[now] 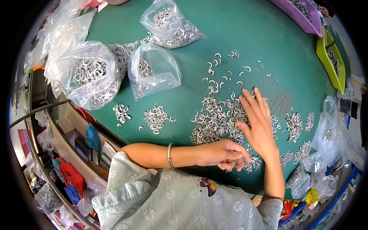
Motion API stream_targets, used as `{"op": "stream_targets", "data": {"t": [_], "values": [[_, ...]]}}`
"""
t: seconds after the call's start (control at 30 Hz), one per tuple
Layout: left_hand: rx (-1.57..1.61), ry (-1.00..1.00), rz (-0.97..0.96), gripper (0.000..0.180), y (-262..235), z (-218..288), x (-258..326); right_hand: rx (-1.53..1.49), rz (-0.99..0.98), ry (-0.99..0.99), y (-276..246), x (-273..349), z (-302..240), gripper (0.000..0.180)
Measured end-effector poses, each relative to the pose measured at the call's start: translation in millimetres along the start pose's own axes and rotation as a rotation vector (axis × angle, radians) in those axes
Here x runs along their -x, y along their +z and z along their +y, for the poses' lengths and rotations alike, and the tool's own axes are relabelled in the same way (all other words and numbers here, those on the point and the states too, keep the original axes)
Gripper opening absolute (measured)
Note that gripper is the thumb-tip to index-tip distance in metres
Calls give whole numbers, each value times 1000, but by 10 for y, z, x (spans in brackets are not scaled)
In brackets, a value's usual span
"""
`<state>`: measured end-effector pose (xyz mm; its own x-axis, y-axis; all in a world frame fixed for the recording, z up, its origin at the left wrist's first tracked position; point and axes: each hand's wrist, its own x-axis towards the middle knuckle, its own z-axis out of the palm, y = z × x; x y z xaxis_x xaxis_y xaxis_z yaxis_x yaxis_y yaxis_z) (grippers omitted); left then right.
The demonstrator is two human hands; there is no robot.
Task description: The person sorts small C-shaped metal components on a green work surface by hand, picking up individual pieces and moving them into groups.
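A large heap of small silver C-shaped metal pieces (214,119) lies spread on a green tabletop (245,27). My right hand (257,120) is over the heap's right side, fingers stretched out and thumb apart. Nearer to me, my left hand (226,153), with a bangle (170,156) on its wrist, hovers at the heap's front edge. Its fingers are loosely bent and apart; its palm is hidden. Single pieces are scattered beyond the heap. Two smaller piles, a left one (121,114) and a wider one (157,119), sit off to the left.
Clear plastic bags, a front one (153,73), a left one (92,73) and a back one (172,28), contain similar pieces. Several small piles (294,126) line the right side. A purple basket (301,15) and a green basket (331,61) stand far right. Open shelves (73,142) are at left.
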<state>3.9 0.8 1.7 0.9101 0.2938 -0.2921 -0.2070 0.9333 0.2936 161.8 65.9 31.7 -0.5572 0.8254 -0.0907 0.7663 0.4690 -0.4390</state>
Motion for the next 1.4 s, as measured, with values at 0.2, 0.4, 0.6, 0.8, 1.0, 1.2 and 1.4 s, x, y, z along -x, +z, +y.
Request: {"op": "stream_targets", "data": {"t": [0.2, 0.4, 0.6, 0.8, 1.0, 1.2, 1.4], "values": [[-364, 154, 211, 24, 114, 239, 81, -79, -40, -53, -42, 386, 0, 47], [-1501, 569, 730, 18, 73, 310, 350, -271, 89, 83, -80, 794, 56, 26], [-1850, 492, 783, 18, 37, 200, 360, -200, 233, 88, 23, 823, -171, 25], [-1886, 560, 790, 20, 102, 327, 109, -248, 417, 283, 202, 797, -66, 27], [-1927, 571, 956, 18, -40, 369, 75, -112, 416, 183, 213, 695, -97, 28], [-1841, 526, 1120, 18, 55, 379, 150, -142, 348, 143, 185, 816, -17, 29], [-1971, 453, 946, 19, 34, 156, 285, -128, 74, -45, 183, 841, -104, 33]]}}
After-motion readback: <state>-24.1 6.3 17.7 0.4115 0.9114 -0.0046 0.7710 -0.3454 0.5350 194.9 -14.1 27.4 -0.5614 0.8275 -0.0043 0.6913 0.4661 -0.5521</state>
